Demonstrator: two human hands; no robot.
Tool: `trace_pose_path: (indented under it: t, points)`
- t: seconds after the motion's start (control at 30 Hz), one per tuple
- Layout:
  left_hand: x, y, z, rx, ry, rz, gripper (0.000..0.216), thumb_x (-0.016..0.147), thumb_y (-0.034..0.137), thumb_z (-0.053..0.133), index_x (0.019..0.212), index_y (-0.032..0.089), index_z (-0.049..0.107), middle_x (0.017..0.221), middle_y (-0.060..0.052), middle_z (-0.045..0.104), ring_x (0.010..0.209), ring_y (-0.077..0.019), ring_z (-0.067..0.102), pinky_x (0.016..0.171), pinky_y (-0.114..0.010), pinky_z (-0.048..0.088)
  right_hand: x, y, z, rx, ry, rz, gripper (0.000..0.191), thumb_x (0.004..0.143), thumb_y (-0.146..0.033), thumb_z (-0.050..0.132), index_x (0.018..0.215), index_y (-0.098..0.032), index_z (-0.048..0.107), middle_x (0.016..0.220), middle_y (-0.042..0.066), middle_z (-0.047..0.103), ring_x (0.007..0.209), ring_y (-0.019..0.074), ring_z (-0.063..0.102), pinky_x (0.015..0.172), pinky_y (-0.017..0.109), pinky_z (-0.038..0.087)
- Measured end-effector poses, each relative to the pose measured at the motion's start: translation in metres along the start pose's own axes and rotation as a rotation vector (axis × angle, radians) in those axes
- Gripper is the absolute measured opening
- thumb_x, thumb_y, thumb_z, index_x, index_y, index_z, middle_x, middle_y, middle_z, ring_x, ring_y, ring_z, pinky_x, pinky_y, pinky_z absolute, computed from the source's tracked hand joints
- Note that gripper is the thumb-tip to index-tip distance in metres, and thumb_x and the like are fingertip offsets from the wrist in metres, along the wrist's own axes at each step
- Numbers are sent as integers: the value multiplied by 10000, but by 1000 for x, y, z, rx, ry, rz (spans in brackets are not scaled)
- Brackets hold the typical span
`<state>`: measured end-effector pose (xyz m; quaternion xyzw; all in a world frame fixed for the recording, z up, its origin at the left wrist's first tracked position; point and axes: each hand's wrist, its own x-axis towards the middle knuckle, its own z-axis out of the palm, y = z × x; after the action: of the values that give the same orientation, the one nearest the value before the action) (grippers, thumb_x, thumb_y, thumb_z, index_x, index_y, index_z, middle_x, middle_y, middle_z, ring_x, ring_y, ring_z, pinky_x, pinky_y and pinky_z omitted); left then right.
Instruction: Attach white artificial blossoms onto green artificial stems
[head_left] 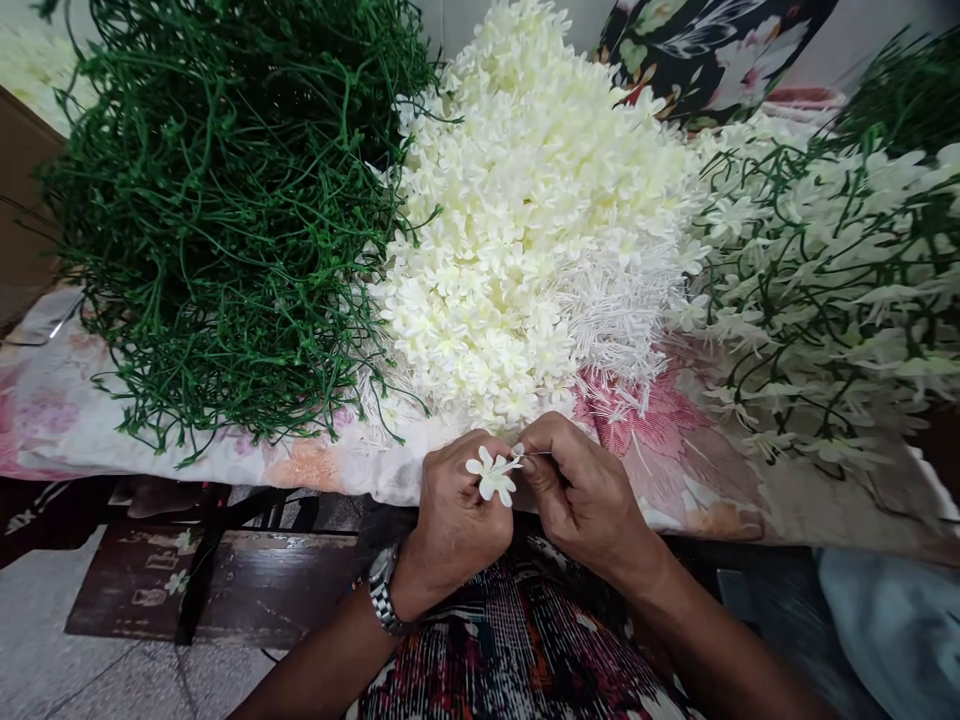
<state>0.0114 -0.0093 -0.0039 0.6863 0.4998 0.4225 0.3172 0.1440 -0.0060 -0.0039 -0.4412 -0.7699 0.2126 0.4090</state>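
Note:
My left hand [459, 515], with a metal watch at the wrist, is closed on a small cream artificial flower [492, 474] held between thumb and fingers. My right hand [581, 490] pinches the thin white stalk [534, 456] that sticks out of that flower to the right. Both hands meet just below the edge of a floral cloth [67, 410]. Right behind them lies a big heap of the same cream flowers [525, 210], with white plastic stalks [622, 320] at its right side.
A tangled pile of green plastic stems [225, 200] fills the back left. Finished sprays of green stems with white flowers [832, 270] lie at the right. A dark wooden board [225, 585] rests on the tiled floor at lower left. Patterned fabric covers my lap.

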Motion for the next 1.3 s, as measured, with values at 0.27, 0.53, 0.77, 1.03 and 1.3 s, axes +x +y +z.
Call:
trace_pose_path:
  t: [0.27,0.53,0.77,1.03,1.3]
  points:
    - [-1,-2,-5,-174,-33,-79,178,729,92,466,570,169,487,552,28,451,513,-98,424,486,-213,343,-5,2,2,58,34,11,98,864,-118,445,808,-194,472,658,-19,465,566,98,471,518,212,404]
    - [-3,-2,-14,-227,3,-145,132,744,119,519,638,158,587,556,25,525,515,-101,464,490,-203,397,-5,-2,-17,128,40,-37,171,833,-252,521,988,-182,525,832,46,598,770,158,575,661,281,490]
    - [-8,-4,-13,-125,-32,32,132,765,80,516,722,154,616,651,-2,586,596,-113,542,557,-213,430,-2,-5,-15,77,58,-89,59,825,-138,526,856,-184,544,710,17,584,659,131,557,580,248,468]
    - [-5,-5,-10,-117,-9,69,145,770,56,507,744,166,598,644,13,565,581,-98,532,537,-193,419,-4,-1,-10,43,78,23,22,836,-171,524,854,-184,523,713,5,565,645,116,549,576,229,451]
    - [-5,-6,-10,-85,-26,148,166,774,35,486,751,166,585,635,11,529,589,-102,495,545,-201,396,-7,0,-7,111,67,48,19,828,-165,542,815,-178,538,702,3,538,647,117,525,582,242,437]
